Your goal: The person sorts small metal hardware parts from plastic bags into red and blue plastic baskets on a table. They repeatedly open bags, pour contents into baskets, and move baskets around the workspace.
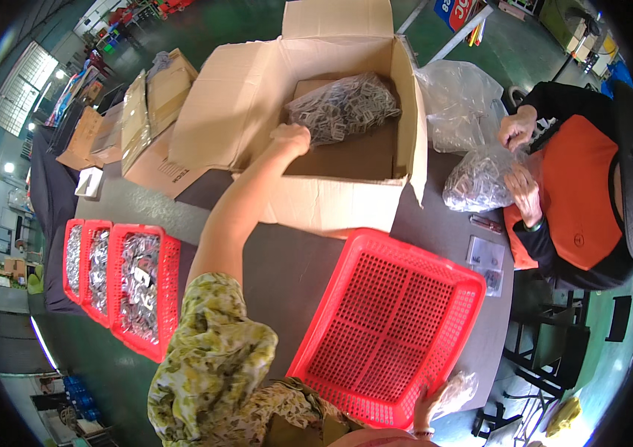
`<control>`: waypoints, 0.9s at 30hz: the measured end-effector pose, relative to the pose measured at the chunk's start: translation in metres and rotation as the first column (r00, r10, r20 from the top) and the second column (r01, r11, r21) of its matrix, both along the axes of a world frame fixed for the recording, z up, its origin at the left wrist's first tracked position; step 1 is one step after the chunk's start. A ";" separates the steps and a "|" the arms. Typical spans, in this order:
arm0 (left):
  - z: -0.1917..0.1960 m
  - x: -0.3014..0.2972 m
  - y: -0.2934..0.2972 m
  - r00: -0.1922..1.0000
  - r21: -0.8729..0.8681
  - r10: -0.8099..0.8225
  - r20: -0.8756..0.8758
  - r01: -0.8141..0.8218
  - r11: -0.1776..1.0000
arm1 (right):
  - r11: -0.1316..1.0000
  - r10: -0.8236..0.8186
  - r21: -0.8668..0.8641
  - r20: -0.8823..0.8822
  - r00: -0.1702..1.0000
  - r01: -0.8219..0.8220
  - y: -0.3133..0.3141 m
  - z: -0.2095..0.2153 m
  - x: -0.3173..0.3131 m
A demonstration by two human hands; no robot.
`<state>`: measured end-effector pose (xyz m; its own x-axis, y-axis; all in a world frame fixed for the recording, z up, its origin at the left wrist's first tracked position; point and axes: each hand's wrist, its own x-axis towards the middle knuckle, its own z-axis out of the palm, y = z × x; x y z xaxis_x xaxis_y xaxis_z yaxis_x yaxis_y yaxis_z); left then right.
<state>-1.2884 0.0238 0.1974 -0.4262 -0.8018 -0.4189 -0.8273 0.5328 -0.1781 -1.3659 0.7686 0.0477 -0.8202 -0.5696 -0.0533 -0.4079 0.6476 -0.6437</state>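
Note:
My left hand [292, 138] reaches into an open cardboard box [346, 205], its fingers closed at the left end of a clear plastic bag [350, 108] full of small transparent parts. That bag lies inside the box. At the lower edge, my right hand [425, 410] grips the near right corner of a red perforated plastic basket [357, 240]; part of the hand is hidden. Nothing lies in this basket, which sits tilted at the table's near edge. A crumpled clear plastic bag [458, 393] is right beside my right hand.
Three red baskets [171, 287] with small shiny parts stand at the left. Other cartons [160, 160] are behind them. At the right, a co-worker's hands [523, 190] hold a clear bag of parts [476, 182]. A pen-like item [486, 223] and small clear packets [485, 255] lie nearby.

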 end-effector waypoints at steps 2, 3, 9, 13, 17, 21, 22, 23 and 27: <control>-0.044 -0.026 -0.009 0.976 -0.077 0.004 0.216 0.013 0.997 | 0.999 -0.001 0.050 -0.093 0.996 0.006 0.015 -0.026 -0.003; -0.059 -0.048 -0.009 0.969 -0.089 0.022 0.245 0.000 0.996 | 0.989 -0.038 0.131 -0.197 0.980 0.065 0.028 -0.037 0.008; -0.136 -0.063 -0.066 0.753 -0.043 -0.068 0.655 0.127 0.991 | 0.995 -0.023 0.101 0.123 0.992 0.010 0.001 -0.001 -0.016; -0.175 -0.059 -0.091 0.857 -0.142 -0.089 0.508 0.185 0.972 | 0.991 -0.034 0.132 0.132 0.991 0.017 0.005 0.004 -0.003; -0.182 -0.028 -0.096 0.987 -0.263 -0.162 0.007 0.158 0.952 | 0.991 -0.013 0.137 0.136 0.991 -0.006 0.005 0.007 -0.004; -0.177 -0.017 -0.099 0.972 -0.256 -0.127 -0.198 0.074 0.964 | 0.991 0.006 0.133 0.116 0.993 -0.022 0.000 0.013 -0.005; -0.168 -0.021 -0.095 0.973 -0.236 -0.182 -0.142 0.145 0.961 | 0.991 0.010 0.133 0.108 0.994 -0.024 -0.001 0.016 -0.004; -0.156 -0.025 -0.091 0.968 -0.212 -0.236 -0.086 0.214 0.954 | 0.990 0.018 0.135 0.099 0.995 -0.031 -0.003 0.019 -0.004; -0.138 -0.041 -0.088 0.933 -0.026 -0.322 0.161 0.330 0.944 | 0.993 0.053 0.097 0.073 0.996 -0.060 0.000 0.012 -0.003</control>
